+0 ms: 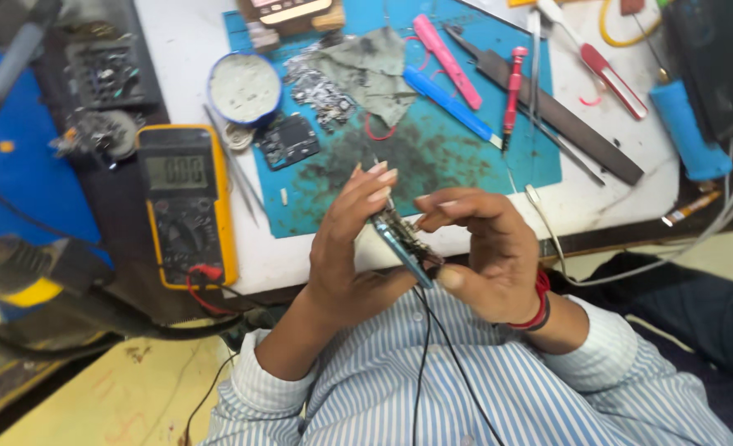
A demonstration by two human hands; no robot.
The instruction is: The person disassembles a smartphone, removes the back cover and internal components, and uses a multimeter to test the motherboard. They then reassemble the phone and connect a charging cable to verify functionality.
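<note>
The person sits at a white bench [606,177] and holds a small phone [399,239] up in front of their chest, just above the striped shirt [433,388]. The phone is open, with its inside parts showing, and it is tilted on its edge. The left hand [346,248] wraps around the left side of the phone, fingers straight up along its top end. The right hand [486,256] curls around the other side, with the thumb and first finger pinched close at the top of the phone. I cannot tell if something tiny sits in that pinch. Two thin black wires [428,355] hang down from under the phone over the shirt. A red band [540,301] goes around the right wrist.

On the bench behind the hands lies a blue mat [466,157] with dark marks on it. On the mat are a grey cloth [371,66], a pink tool [447,59], a blue pen-like tool [449,103], a red screwdriver [513,87] and a small dark board [288,140]. A round tin [244,87] sits at the mat's left edge. A yellow meter [186,202] lies left of the mat, near the left hand. A long dark flat file [556,116] lies across the right side.
</note>
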